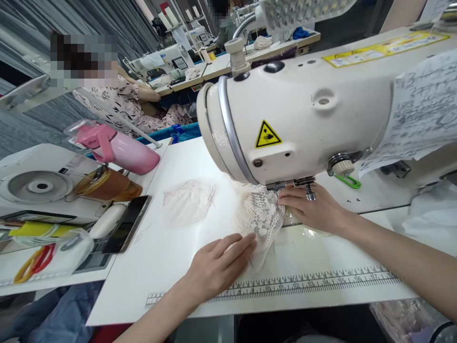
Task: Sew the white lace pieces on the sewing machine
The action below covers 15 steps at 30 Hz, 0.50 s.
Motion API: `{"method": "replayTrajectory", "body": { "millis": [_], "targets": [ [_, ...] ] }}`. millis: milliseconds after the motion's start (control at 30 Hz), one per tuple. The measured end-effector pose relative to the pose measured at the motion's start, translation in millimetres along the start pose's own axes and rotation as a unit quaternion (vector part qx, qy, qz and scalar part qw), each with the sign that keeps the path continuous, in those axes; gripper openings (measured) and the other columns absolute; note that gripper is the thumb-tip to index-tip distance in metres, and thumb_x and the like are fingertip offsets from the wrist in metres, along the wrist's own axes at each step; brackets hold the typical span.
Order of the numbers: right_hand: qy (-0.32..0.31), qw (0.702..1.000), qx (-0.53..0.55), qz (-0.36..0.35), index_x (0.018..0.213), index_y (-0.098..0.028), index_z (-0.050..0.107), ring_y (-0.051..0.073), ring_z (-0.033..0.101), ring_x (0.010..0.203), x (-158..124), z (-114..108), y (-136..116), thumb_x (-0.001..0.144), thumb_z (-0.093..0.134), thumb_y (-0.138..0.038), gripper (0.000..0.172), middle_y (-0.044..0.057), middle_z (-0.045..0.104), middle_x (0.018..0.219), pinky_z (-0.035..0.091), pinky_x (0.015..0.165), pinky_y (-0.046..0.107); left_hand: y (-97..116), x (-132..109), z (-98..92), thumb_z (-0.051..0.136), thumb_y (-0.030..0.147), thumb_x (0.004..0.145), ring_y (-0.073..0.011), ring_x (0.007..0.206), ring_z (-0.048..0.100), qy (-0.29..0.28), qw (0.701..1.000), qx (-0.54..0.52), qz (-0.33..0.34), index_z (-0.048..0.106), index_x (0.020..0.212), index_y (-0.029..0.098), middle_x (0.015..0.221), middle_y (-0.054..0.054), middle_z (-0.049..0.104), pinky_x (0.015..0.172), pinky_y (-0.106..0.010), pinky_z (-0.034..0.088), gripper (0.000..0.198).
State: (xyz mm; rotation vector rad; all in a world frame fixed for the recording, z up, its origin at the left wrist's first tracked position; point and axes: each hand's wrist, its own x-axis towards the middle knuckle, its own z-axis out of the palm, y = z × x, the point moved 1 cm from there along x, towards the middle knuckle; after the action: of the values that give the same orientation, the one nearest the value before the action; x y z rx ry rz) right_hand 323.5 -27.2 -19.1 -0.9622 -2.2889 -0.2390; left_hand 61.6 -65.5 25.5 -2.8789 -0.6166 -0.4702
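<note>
A piece of white lace fabric (262, 216) lies under the head of the sewing machine (307, 114), its lower edge draping over the white table. My left hand (223, 264) rests at the lace's near left edge, fingers stretched out and fingertips touching it; its thumb is hard to see. Close by the needle area, my right hand (317, 207) has its fingers closed on the lace's right side. The machine head partly hides that hand's upper fingers and the stitching spot. Another thin white fabric piece (189, 202) with pinkish edges lies flat to the left.
A printed ruler (296, 283) runs along the table's front. At left are a phone (128, 224), a pink bottle (119, 145), an amber cup (107, 186) and a second machine (39, 183). A green clip (348, 181) lies behind my right wrist. A person (124, 102) sits beyond.
</note>
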Motion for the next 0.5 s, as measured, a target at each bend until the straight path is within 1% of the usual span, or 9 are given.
{"method": "replayTrajectory", "body": {
  "millis": [33, 100, 167, 200, 267, 300, 367, 433, 500],
  "targets": [
    [-0.005, 1.0, 0.014, 0.009, 0.098, -0.018, 0.065, 0.017, 0.064, 0.087, 0, 0, -1, 0.079, 0.045, -0.003, 0.032, 0.0, 0.07, 0.103, 0.041, 0.079, 0.033, 1, 1, -2.6, 0.045, 0.01, 0.092, -0.0173, 0.096, 0.065, 0.008, 0.998, -0.031, -0.05, 0.057, 0.117, 0.019, 0.111, -0.006, 0.068, 0.069, -0.024, 0.053, 0.029],
    [-0.019, 0.998, 0.052, 0.029, 0.096, -0.02, 0.065, 0.016, 0.062, 0.084, -1, 0, -3, 0.077, 0.046, -0.006, 0.031, -0.001, 0.069, 0.101, 0.039, 0.081, 0.033, 1, 8, -10.2, 0.038, 0.01, 0.095, -0.0151, 0.092, 0.066, -0.001, 0.985, -0.092, -0.147, 0.054, 0.113, 0.018, 0.109, -0.008, 0.067, 0.069, -0.022, 0.053, 0.026],
    [-0.038, 0.995, 0.075, 0.046, 0.094, -0.022, 0.065, 0.015, 0.06, 0.082, 0, 1, -5, 0.078, 0.048, -0.009, 0.027, -0.001, 0.068, 0.097, 0.038, 0.079, 0.032, -5, 22, -18.6, 0.035, 0.018, 0.098, -0.0134, 0.076, 0.067, -0.029, 0.978, -0.098, -0.184, 0.053, 0.11, 0.018, 0.095, -0.005, 0.069, 0.059, -0.021, 0.05, 0.021],
    [-0.04, 0.995, 0.078, 0.049, 0.092, -0.022, 0.066, 0.014, 0.059, 0.08, 1, 1, -5, 0.08, 0.049, -0.011, 0.023, -0.001, 0.068, 0.094, 0.037, 0.077, 0.031, -9, 29, -21.4, 0.037, 0.022, 0.098, -0.0138, 0.068, 0.065, -0.046, 0.98, -0.082, -0.173, 0.053, 0.106, 0.018, 0.087, -0.003, 0.068, 0.054, -0.023, 0.048, 0.018],
    [-0.025, 0.996, 0.075, 0.041, 0.087, -0.023, 0.066, 0.013, 0.058, 0.075, 2, 1, -6, 0.084, 0.051, -0.013, 0.019, -0.002, 0.068, 0.088, 0.036, 0.073, 0.03, -17, 43, -21.2, 0.043, 0.029, 0.096, -0.0165, 0.066, 0.061, -0.077, 0.988, -0.044, -0.124, 0.053, 0.101, 0.018, 0.079, -0.002, 0.064, 0.054, -0.026, 0.045, 0.015],
    [-0.013, 0.997, 0.074, 0.032, 0.084, -0.024, 0.066, 0.012, 0.057, 0.073, 3, 1, -5, 0.085, 0.052, -0.013, 0.017, -0.003, 0.068, 0.086, 0.036, 0.072, 0.029, -21, 50, -17.4, 0.046, 0.028, 0.094, -0.0179, 0.068, 0.061, -0.091, 0.99, -0.028, -0.1, 0.054, 0.1, 0.018, 0.08, -0.003, 0.063, 0.057, -0.028, 0.044, 0.014],
    [0.011, 0.997, 0.075, 0.012, 0.078, -0.023, 0.065, 0.011, 0.057, 0.071, 3, 0, -5, 0.084, 0.052, -0.011, 0.019, -0.005, 0.068, 0.082, 0.035, 0.071, 0.029, -26, 59, -4.2, 0.048, 0.017, 0.088, -0.0184, 0.07, 0.058, -0.101, 0.993, -0.003, -0.064, 0.055, 0.101, 0.017, 0.079, -0.003, 0.062, 0.06, -0.029, 0.042, 0.014],
    [0.02, 0.997, 0.07, 0.003, 0.075, -0.023, 0.063, 0.01, 0.058, 0.073, 3, -1, -5, 0.083, 0.051, -0.007, 0.023, -0.007, 0.068, 0.083, 0.036, 0.07, 0.029, -27, 64, 12.0, 0.042, 0.001, 0.08, -0.0156, 0.062, 0.054, -0.078, 0.996, 0.028, -0.044, 0.058, 0.094, 0.017, 0.069, 0.0, 0.058, 0.061, -0.029, 0.037, 0.027],
    [0.007, 0.999, 0.052, 0.013, 0.078, -0.024, 0.064, 0.011, 0.059, 0.076, 1, -1, -6, 0.082, 0.049, -0.006, 0.024, -0.007, 0.069, 0.09, 0.036, 0.072, 0.03, -26, 66, 25.5, 0.037, -0.006, 0.075, -0.0132, 0.055, 0.047, -0.034, 0.997, 0.059, -0.03, 0.059, 0.083, 0.018, 0.059, 0.003, 0.052, 0.062, -0.03, 0.034, 0.034]
  ]
}}
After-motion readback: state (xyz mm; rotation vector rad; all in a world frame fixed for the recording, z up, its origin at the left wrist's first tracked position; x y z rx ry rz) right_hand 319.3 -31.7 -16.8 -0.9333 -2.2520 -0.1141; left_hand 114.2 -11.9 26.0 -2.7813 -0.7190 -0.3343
